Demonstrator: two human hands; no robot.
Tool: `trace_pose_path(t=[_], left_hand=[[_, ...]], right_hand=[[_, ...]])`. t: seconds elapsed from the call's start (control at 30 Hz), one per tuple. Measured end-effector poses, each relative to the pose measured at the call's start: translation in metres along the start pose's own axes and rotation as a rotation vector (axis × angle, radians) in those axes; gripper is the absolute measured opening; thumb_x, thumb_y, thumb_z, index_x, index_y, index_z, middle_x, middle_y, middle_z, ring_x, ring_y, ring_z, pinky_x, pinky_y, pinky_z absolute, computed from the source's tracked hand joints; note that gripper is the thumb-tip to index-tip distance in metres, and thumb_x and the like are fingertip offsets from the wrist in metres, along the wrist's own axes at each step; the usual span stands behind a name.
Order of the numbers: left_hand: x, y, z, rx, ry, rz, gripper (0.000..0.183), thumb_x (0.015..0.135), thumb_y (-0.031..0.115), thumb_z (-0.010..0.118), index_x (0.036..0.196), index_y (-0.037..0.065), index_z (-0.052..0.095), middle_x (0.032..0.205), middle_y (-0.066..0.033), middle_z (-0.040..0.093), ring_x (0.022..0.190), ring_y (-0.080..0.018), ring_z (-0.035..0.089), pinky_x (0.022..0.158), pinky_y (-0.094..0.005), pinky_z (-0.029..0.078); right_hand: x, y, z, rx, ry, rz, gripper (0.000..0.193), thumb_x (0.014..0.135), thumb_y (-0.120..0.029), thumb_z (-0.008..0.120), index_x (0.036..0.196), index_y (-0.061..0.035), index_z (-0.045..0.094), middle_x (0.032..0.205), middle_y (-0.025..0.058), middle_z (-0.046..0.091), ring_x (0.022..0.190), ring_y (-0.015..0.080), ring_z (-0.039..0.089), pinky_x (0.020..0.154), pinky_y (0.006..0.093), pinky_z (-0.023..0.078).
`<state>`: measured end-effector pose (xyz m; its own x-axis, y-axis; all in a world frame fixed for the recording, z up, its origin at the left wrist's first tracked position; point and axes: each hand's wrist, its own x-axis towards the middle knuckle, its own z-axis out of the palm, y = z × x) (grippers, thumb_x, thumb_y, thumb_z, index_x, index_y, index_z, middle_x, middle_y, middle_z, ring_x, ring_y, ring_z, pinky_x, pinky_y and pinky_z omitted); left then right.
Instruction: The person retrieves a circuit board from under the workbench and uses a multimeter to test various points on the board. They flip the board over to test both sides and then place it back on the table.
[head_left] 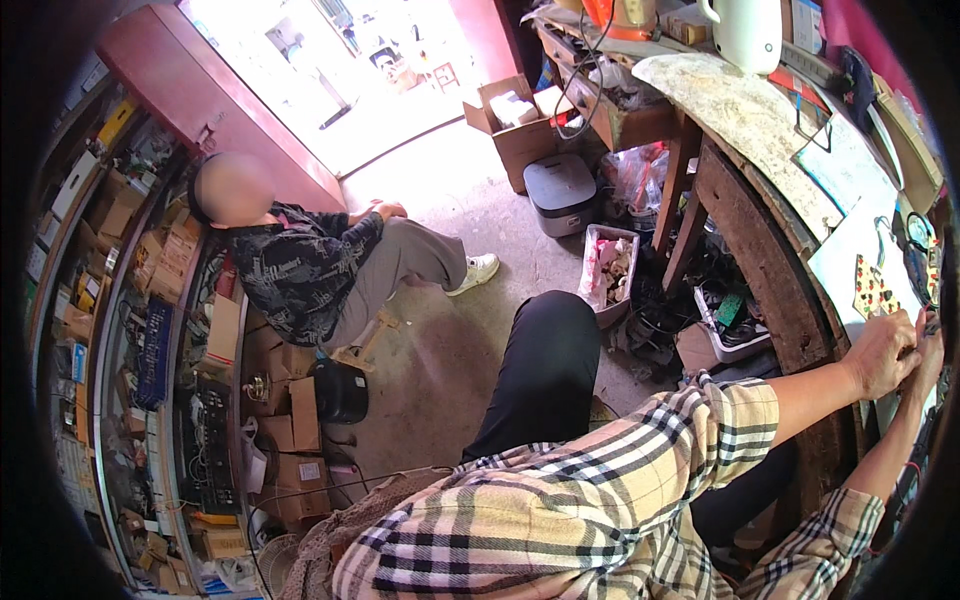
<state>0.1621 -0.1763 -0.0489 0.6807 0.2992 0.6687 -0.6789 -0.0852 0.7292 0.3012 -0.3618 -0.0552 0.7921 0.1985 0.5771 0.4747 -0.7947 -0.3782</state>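
Note:
At the right edge, over the workbench (835,265), both my hands meet closely. My left hand (885,355) is closed, its fingertips pinched against something small that I cannot make out. Beside it, my right hand (930,350) is also closed, with a small dark piece between its fingers, too hidden to name. Just beyond them lies a yellow circuit board (874,288) dotted with red and dark parts, on a pale sheet. A black round part (917,232) and loose wires rest farther along the bench.
A person (300,265) sits at the left by crowded shelves (110,290). Under and beside the bench stand a grey rice cooker (560,190), an open cardboard box (510,135) and a white bin of scraps (610,265). A white kettle (748,35) is on the bench's far end.

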Motion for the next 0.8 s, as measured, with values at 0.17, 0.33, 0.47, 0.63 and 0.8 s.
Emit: trace_pose_path(t=[0.17,0.33,0.47,0.63,0.8], left_hand=[[0.0,0.014,-0.015,-0.024,0.016,-0.105,0.022,0.083,0.013,0.058,0.07,-0.004,0.055,0.066,-0.0201,0.053,0.07,-0.0381,0.055,0.062,-0.0455,0.041],[0.004,0.01,-0.012,-0.107,0.133,0.0,0.027,0.088,0.006,0.051,0.064,-0.006,0.049,0.067,-0.0225,0.051,0.066,-0.0401,0.053,0.059,-0.0437,0.04],[0.005,0.008,-0.008,-0.16,0.185,-0.101,0.017,0.088,0.001,0.049,0.072,-0.006,0.051,0.067,-0.024,0.051,0.065,-0.0425,0.052,0.058,-0.0428,0.041],[0.003,0.0,0.003,-0.099,0.157,-0.067,0.01,0.084,0.001,0.054,0.075,-0.004,0.052,0.068,-0.0228,0.051,0.068,-0.042,0.054,0.059,-0.0422,0.043],[0.0,-0.006,0.002,0.025,0.151,0.016,0.007,0.076,0.0,0.061,0.073,-0.001,0.055,0.072,-0.0174,0.054,0.073,-0.0384,0.056,0.061,-0.0433,0.044]], right_hand=[[-0.006,-0.03,-0.008,-0.063,-0.102,0.064,0.03,0.099,-0.032,0.047,0.092,-0.0044,0.056,0.077,0.0204,0.059,0.069,0.0354,0.059,0.061,0.0437,0.044],[0.0,-0.016,-0.002,-0.231,-0.085,0.049,0.033,0.099,-0.034,0.045,0.093,-0.0041,0.056,0.081,0.0228,0.061,0.074,0.0412,0.06,0.063,0.0465,0.045],[0.0,-0.007,-0.001,-0.23,-0.06,0.014,0.033,0.1,-0.034,0.045,0.092,-0.004,0.055,0.082,0.0232,0.06,0.075,0.0417,0.059,0.064,0.0479,0.044],[0.005,0.013,-0.001,-0.335,-0.024,-0.106,0.033,0.1,-0.033,0.045,0.091,-0.0024,0.054,0.08,0.0211,0.056,0.073,0.0396,0.057,0.061,0.0421,0.045],[0.002,-0.007,0.003,-0.282,-0.075,-0.012,0.033,0.1,-0.034,0.044,0.091,-0.0033,0.052,0.08,0.0219,0.055,0.076,0.0415,0.057,0.063,0.043,0.045]])
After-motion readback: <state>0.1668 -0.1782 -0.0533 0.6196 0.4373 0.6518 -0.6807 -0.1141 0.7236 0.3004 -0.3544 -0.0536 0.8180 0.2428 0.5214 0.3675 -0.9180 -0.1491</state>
